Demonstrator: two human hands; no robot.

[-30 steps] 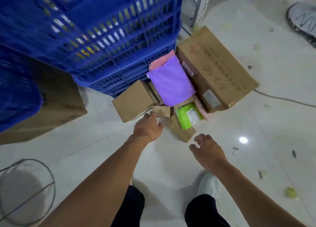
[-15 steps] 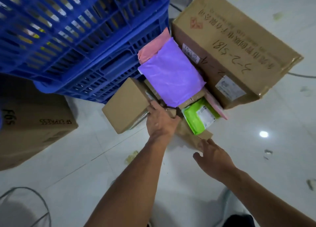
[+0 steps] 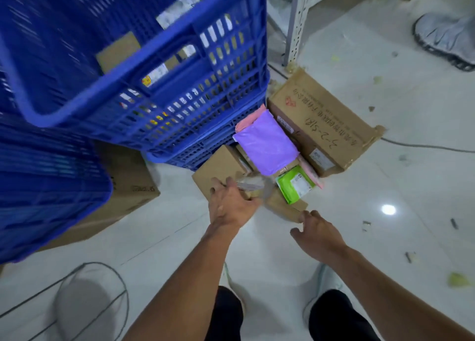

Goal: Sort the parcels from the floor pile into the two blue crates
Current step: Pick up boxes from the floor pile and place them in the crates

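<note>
Left hand (image 3: pixel 231 205) grips a small blurred parcel (image 3: pixel 253 186) at seven o'clock of the purple mailer (image 3: pixel 266 145); right hand (image 3: pixel 317 234) hangs spread, empty. Risk: pulling that parcel may bring the leaning mailer sliding down.

Only one marking reads for me: handwritten "3-2-5181", upside down from my view, on top of the large cardboard box (image 3: pixel 326 119). Its printed row of characters and white labels are too small, as is the label on the green parcel (image 3: pixel 288 189). Print on the left carton (image 3: pixel 128 176) is blurred.
</note>
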